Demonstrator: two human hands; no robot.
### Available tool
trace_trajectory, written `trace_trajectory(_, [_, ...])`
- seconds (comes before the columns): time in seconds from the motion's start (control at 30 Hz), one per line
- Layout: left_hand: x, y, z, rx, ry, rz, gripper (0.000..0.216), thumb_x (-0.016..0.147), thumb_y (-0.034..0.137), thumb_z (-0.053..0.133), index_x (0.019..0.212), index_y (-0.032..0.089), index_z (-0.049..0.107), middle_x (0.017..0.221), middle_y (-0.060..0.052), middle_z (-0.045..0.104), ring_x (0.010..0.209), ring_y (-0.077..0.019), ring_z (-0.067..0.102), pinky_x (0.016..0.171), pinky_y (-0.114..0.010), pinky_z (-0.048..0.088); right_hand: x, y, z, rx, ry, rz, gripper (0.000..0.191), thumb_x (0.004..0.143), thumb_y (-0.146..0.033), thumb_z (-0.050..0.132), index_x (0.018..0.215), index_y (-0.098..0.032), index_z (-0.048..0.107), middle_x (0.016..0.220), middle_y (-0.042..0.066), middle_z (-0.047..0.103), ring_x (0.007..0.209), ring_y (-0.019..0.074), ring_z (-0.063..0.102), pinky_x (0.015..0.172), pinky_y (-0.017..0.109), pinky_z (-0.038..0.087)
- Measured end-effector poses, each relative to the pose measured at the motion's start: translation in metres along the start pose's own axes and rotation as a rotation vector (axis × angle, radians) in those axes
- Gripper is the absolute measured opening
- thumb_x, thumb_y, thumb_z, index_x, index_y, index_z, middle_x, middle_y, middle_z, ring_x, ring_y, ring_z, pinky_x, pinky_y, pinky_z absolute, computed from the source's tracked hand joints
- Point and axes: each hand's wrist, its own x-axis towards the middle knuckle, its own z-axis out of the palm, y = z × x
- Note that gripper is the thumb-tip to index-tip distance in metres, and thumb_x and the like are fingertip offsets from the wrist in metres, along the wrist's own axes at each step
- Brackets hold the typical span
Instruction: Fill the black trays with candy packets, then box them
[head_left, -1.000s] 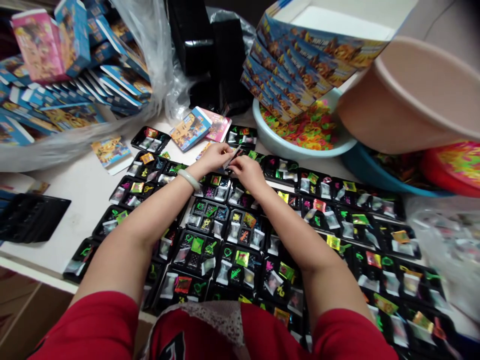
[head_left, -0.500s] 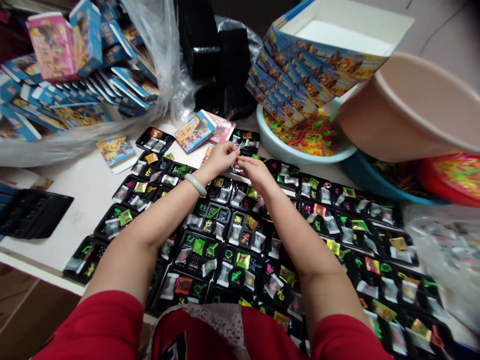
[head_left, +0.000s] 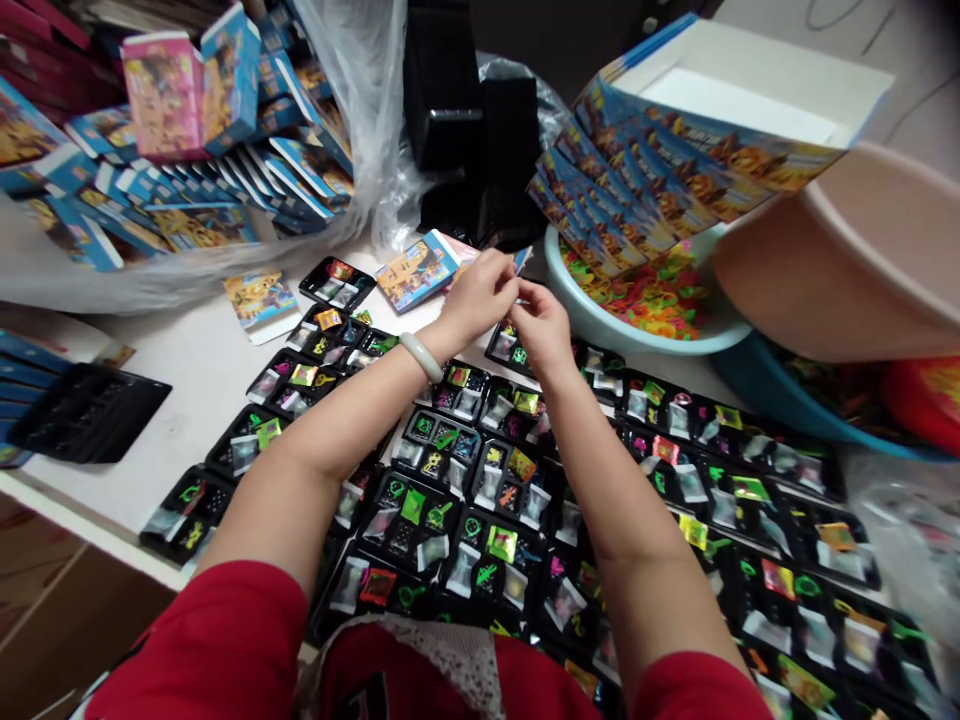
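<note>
My left hand, with a pale bangle at the wrist, and my right hand meet above the far rows of black trays. Both pinch a small thin card or packet whose tip sticks out above the fingers. The trays cover the table beneath my forearms, and each compartment holds small clear bags, foil squares and neon plastic pieces. Red sleeves cover my upper arms.
A pale blue basin of neon plastic bits stands at the back right with a fan of flat printed boxes over it. A beige tub lies right. Boxed packs in a plastic bag pile left. Empty black trays sit at the left edge.
Both hands have lifted off the trays and moved farther away and right, still pinching the small piece between them. The camera has shifted slightly.
</note>
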Motion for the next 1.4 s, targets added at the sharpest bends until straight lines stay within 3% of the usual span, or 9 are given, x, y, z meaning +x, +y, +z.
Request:
trace_trajectory(0.13, [0.03,-0.023,-0.016,0.08,0.011,0.054,0.005,0.093,0.015,0.062,0.093,0.019,0.063,0.109,-0.01,0.062,0.12,-0.0308,0.058,0.104,-0.045,0.045,0.039,0.0,0.033,0.033,0.012,-0.036,0.038,0.091,-0.041,0.063,0.126,-0.026,0.065,0.117,0.005,0.072,0.105,0.0213,0.068,0.085,0.035,0.059])
trace_trajectory(0.27, [0.061,-0.068,-0.04,0.136,-0.06,-0.018,0.013,0.091,0.027,0.068,0.099,0.018,0.068,0.104,-0.011,0.066,0.116,-0.0311,0.06,0.103,-0.043,0.047,0.083,0.006,0.069,0.083,-0.051,0.143,0.025,0.091,-0.031,0.062,0.114,-0.023,0.066,0.092,0.0,0.071,0.087,0.0152,0.068,0.079,0.03,0.059])
trace_trajectory(0.43, [0.045,-0.11,-0.082,0.426,-0.27,-0.039,0.091,0.068,0.047,0.089,0.147,0.018,0.054,0.155,-0.02,0.049,0.15,-0.045,0.034,0.125,-0.056,0.027,0.106,0.017,0.072,0.16,-0.125,0.257,0.026,0.089,-0.018,0.06,0.113,-0.021,0.069,0.093,0.0,0.071,0.08,0.0124,0.068,0.082,0.031,0.06])
trace_trajectory(0.57, [0.015,-0.126,-0.097,0.653,-0.435,-0.15,0.13,0.06,0.054,0.093,0.165,0.017,0.028,0.173,-0.025,0.014,0.156,-0.0594,0.002,0.123,-0.073,0.012,0.102,0.027,0.048,-0.268,-0.007,0.087,0.035,0.087,-0.014,0.055,0.119,-0.016,0.069,0.119,0.012,0.072,0.111,0.0237,0.068,0.101,0.044,0.055])
trace_trajectory(0.7, [0.011,-0.129,-0.094,0.679,-0.4,-0.12,0.127,0.065,0.052,0.089,0.167,0.015,0.022,0.173,-0.027,0.014,0.156,-0.0592,0.009,0.124,-0.07,0.017,0.091,0.032,0.036,-0.648,0.014,0.028,0.044,0.089,-0.015,0.054,0.132,-0.012,0.061,0.131,0.022,0.066,0.123,0.0327,0.063,0.109,0.051,0.048])
trace_trajectory(0.9, [0.022,-0.113,-0.1,0.56,-0.224,-0.08,0.094,0.083,0.048,0.071,0.162,0.016,0.031,0.16,-0.017,0.044,0.149,-0.0437,0.035,0.125,-0.056,0.029,0.093,0.034,0.044,-0.696,0.069,0.096,0.062,0.088,-0.021,0.064,0.147,-0.014,0.046,0.138,0.025,0.061,0.12,0.0373,0.066,0.105,0.054,0.048])
trace_trajectory(1.07, [0.026,-0.102,-0.123,0.411,0.032,-0.121,0.087,0.089,0.069,0.056,0.157,0.02,0.034,0.127,-0.006,0.067,0.146,-0.0386,0.031,0.121,-0.058,0.027,0.1,0.034,0.042,-0.513,0.093,0.194,0.049,0.087,-0.014,0.062,0.135,-0.016,0.056,0.111,0.014,0.076,0.108,0.0301,0.072,0.098,0.047,0.055])
trace_trajectory(1.17, [0.026,-0.096,-0.135,0.414,0.128,-0.107,0.095,0.087,0.077,0.052,0.159,0.021,0.026,0.132,-0.003,0.067,0.144,-0.0375,0.034,0.12,-0.059,0.028,0.09,0.034,0.035,-0.325,0.028,0.237,0.04,0.085,-0.013,0.062,0.124,-0.02,0.064,0.09,0.006,0.075,0.08,0.0256,0.074,0.08,0.043,0.061])
trace_trajectory(1.4, [0.006,-0.088,-0.139,0.453,0.076,-0.005,0.095,0.085,0.076,0.06,0.158,0.025,0.028,0.152,-0.004,0.057,0.142,-0.0386,0.045,0.118,-0.054,0.038,0.072,0.034,0.04,-0.252,-0.126,0.387,0.034,0.079,-0.009,0.073,0.112,-0.017,0.072,0.06,0.001,0.064,0.053,0.0233,0.066,0.064,0.042,0.061])
